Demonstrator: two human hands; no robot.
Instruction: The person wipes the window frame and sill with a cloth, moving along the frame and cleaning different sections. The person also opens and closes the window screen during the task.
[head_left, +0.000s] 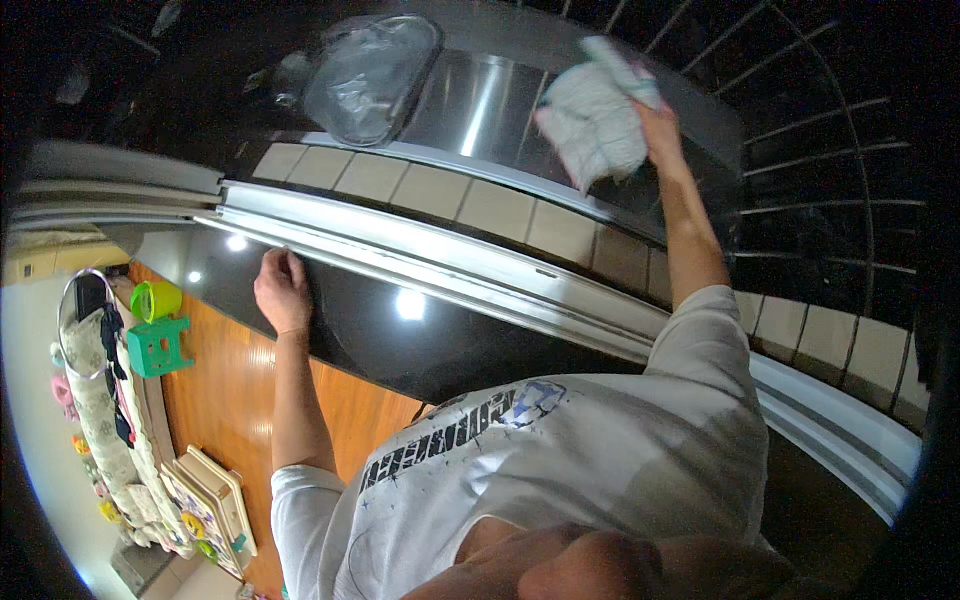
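Note:
My right hand (658, 127) reaches out past the window track and grips a whitish cloth (596, 124). The cloth hangs partly bunched over a shiny metal sheet (480, 109) and is slightly blurred. On the inner side, my left hand (283, 289) is curled into a loose fist over the black polished sill (360, 307). Nothing shows in its fingers, and whether it rests on the stone is unclear. Between my two hands runs the silvery sliding-window track (435, 247), with a row of pale tiles (427, 191) beyond it.
A rounded, clear plastic-covered object (371, 79) lies left of the cloth. Dark metal bars (817, 112) fence the outer side. Indoors, a green plastic stool (159, 346) and a lime bucket (156, 301) stand by the wooden floor (225, 375), near a cloth-covered bed or sofa (94, 352).

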